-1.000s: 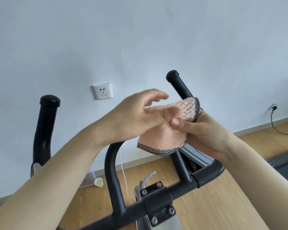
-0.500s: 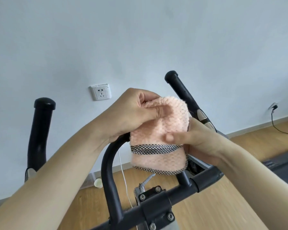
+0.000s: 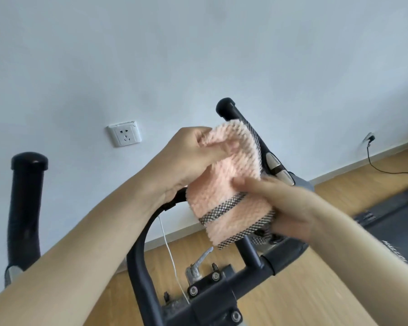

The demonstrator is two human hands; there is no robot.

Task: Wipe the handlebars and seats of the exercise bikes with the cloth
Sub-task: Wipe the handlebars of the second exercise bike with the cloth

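At nine o'clock stands the black upright left handlebar post with a rounded cap [image 3: 27, 203], well apart from both hands. A white wall socket [image 3: 124, 133] sits on the pale blue-grey wall [image 3: 198, 48] at about ten o'clock. The left hand [image 3: 189, 161] reaches in from seven o'clock to the middle, its grip closed on the upper fold of the fluffy pink cloth with black-and-white checked trim [image 3: 229, 184], fingers pinching the fabric. The cloth is folded over, held in the air between both hands just above the black curved centre loop of the handlebars [image 3: 141, 250]. Behind the cloth, at twelve o'clock, rises the black right handlebar horn with a silver sensor plate [image 3: 275, 167]; whether cloth and horn touch cannot be told. A thin white cable [image 3: 172, 260] hangs beside the loop, with a silver lever [image 3: 199, 261] and the black bolted clamp [image 3: 212, 300] at six o'clock. The right hand [image 3: 290, 208], blurred, comes from four o'clock, thumb pressed on the cloth's front, grip closed on its lower right edge. A wooden floor [image 3: 304, 290] spreads below, and a black cord [image 3: 372, 161] trails at three o'clock
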